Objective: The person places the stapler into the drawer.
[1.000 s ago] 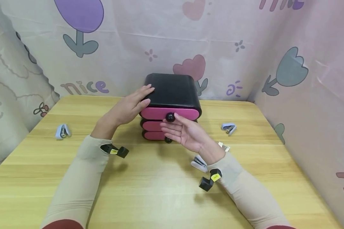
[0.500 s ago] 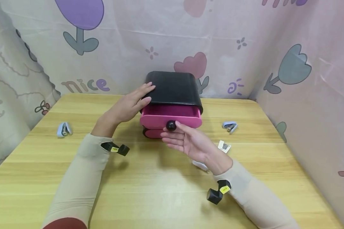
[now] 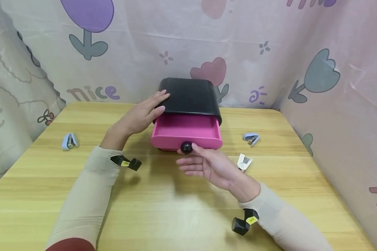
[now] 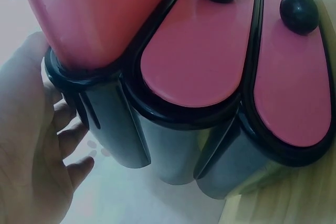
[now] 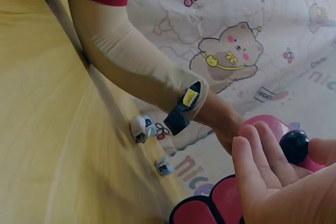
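A black cabinet (image 3: 190, 96) with three stacked pink drawers stands toward the back of the table. Its top drawer (image 3: 186, 130) is pulled out, and the pink floor inside shows. My right hand (image 3: 212, 165) pinches that drawer's round black knob (image 3: 186, 147) between thumb and index finger; the other fingers extend below it. My left hand (image 3: 138, 115) lies with fingers spread along the cabinet's upper left edge. In the left wrist view, the middle drawer (image 4: 194, 61) and bottom drawer (image 4: 294, 82) sit flush in their black housings, each with a black knob.
A light blue stapler (image 3: 70, 141) lies on the table (image 3: 163, 216) at left. Another blue stapler (image 3: 251, 138) lies right of the cabinet. Nearer, a small white stapler-like thing (image 3: 244, 162) is partly covered by my right hand. A printed curtain (image 3: 138, 62) hangs behind.
The top drawer has slid out toward me from its shut position, my right hand moving back with the knob. My left hand has stayed on the cabinet.
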A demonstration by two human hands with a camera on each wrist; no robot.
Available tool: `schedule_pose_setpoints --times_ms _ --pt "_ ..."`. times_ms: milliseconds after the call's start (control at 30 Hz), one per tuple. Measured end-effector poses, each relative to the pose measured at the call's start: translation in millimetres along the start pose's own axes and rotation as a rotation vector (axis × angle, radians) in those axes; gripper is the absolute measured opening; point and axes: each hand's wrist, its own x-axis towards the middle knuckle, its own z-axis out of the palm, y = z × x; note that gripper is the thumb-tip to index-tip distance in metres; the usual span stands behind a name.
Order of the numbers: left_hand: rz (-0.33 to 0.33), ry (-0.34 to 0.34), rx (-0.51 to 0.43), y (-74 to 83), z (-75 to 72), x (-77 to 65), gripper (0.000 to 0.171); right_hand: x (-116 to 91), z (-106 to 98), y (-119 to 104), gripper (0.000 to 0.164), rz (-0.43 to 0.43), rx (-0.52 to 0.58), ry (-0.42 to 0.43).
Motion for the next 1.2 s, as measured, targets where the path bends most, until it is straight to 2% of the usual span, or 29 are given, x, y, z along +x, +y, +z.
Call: schedule_pose_setpoints --times_ms 233,533,733,833,1067,1200 --pt "0.003 -0.003 0.001 -1.0 0.9 1.1 0.057 -7 -3 3 0.056 0.033 -0.071 -0.031" --pt "-0.002 -0.025 0.040 -2.4 -0.9 2.1 0.058 -23 -20 -3 0.065 0.010 -0.241 -0.096" --pt "-0.012 -0.027 0.041 -3.4 -2.8 0.2 0.058 -37 -34 -10 0.051 -0.030 -0.516 -0.156" --pt "-0.007 -0.016 0.046 -3.3 -3.3 -0.3 0.058 -43 -42 -14 0.045 -0.047 -0.642 -0.157" --pt "0.016 0.007 0.065 -2.6 -0.5 0.8 0.057 -53 -60 -21 0.037 -0.061 -0.923 -0.091" --pt "0.013 0.013 0.055 -2.5 1.3 0.6 0.057 -55 -70 -20 0.033 -0.094 -1.019 -0.019"
